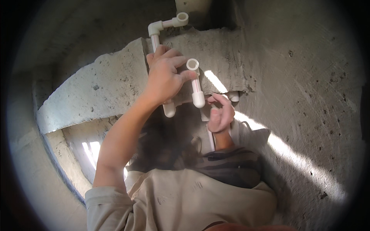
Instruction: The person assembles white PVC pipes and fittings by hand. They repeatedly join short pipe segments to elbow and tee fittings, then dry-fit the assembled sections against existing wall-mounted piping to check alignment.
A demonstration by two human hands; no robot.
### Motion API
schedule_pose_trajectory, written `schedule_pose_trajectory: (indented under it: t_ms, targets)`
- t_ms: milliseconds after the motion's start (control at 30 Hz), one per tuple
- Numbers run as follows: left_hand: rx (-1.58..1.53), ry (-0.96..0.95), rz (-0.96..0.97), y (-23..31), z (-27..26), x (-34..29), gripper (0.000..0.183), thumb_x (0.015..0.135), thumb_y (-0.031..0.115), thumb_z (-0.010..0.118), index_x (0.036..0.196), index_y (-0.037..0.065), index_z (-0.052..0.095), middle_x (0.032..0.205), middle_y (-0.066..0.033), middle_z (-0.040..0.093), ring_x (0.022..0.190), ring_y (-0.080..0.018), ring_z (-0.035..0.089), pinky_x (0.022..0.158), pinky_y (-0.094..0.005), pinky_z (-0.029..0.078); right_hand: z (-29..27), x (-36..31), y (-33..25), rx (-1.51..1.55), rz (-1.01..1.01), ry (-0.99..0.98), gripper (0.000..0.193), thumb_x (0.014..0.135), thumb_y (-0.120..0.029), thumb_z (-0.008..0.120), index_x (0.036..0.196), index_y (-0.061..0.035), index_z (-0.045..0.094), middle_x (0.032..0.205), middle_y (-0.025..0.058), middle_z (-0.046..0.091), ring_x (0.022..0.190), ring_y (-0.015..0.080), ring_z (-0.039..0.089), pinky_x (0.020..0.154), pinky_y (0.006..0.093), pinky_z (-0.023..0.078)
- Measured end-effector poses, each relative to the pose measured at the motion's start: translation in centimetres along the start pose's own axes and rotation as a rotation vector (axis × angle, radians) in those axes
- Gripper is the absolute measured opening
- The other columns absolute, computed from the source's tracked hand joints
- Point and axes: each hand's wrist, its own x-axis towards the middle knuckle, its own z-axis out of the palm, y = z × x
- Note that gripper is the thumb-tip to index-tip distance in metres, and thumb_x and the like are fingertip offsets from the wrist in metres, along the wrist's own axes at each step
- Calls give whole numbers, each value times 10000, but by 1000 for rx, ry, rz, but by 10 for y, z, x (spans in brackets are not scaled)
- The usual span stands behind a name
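A white plastic pipe [155, 40] with an elbow at its top and another at its lower end runs along the concrete. My left hand [165, 73] is closed around its middle, hiding that stretch. The thumb of this hand presses against a second, shorter pipe [195, 81], white with a red line. That one has a round-mouthed elbow fitting [192, 64] on top and a rounded elbow [198, 99] below. Just right of this lower elbow is my right hand [221, 114], loosely curled, thumb and forefinger apart, with nothing visible between them.
A rough concrete ledge [96, 86] spans behind the pipes, its broken edge facing left. More white pipe [211, 139] passes beside my right wrist, and a short white pipe end [234, 96] pokes out under the ledge. A plastered wall [304, 96] stands at the right, crossed by sunlight.
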Motion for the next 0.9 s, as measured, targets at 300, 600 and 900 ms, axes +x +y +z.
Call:
schedule_pose_trajectory:
  t_ms: [300, 600, 900]
  targets:
    - [0, -40, 37, 6, -4, 4, 325, 814, 326, 843, 1028, 83, 824, 1071, -41, 728, 1200, -283, 537, 1093, -457, 315, -2, -12, 0, 332, 419, 417, 211, 1006, -6, 522, 860, 75, 650, 670, 100, 633, 549, 171, 581, 538, 307, 456]
    - [63, -57, 55, -3, 2, 7, 377, 861, 333, 850, 1092, 38, 814, 1106, -69, 744, 1197, -298, 556, 1107, -414, 357, -10, -30, -22, 327, 1143, 49, 423, 1074, -365, 611, 1084, 50, 689, 856, 99, 740, 657, 153, 706, 595, 286, 535]
    - [14, -59, 77, -11, 3, 10, 413, 883, 330, 838, 1171, 36, 804, 1146, -84, 752, 1224, -300, 562, 1153, -414, 343, -14, -88, -60, 384, 970, 218, 322, 1069, -304, 645, 1141, 6, 693, 971, 76, 732, 807, 132, 698, 727, 281, 570]
